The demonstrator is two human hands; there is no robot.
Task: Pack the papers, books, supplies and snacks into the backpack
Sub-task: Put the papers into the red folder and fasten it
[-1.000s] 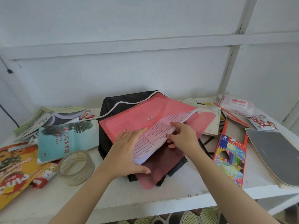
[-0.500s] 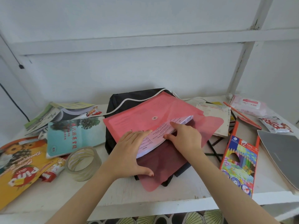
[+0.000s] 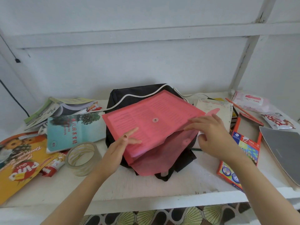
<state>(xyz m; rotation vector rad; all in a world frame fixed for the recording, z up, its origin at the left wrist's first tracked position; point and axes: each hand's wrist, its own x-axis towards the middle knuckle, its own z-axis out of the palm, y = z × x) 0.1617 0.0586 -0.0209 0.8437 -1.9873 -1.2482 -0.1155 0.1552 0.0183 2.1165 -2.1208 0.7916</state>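
Head view, step: we judge the papers are inside the red folder [image 3: 151, 124], their print showing through its cover; its flap [image 3: 162, 159] hangs unfastened toward us.
Place: the folder lies on top of the black backpack [image 3: 129, 95], not in it.
Grips: our left grip [image 3: 116, 151] touches the folder's near-left edge with straight fingers; our right grip [image 3: 212, 137] is at its right edge, and we cannot tell whether it pinches.
Next move: we would fold the flap up and press it onto the snap [image 3: 155, 120].
Around: the white surface [image 3: 146, 189] also carries a teal book [image 3: 76, 129], a tape roll [image 3: 81, 158] and a pencil box [image 3: 243, 153].
Room: white panelled wall [image 3: 146, 62] behind.
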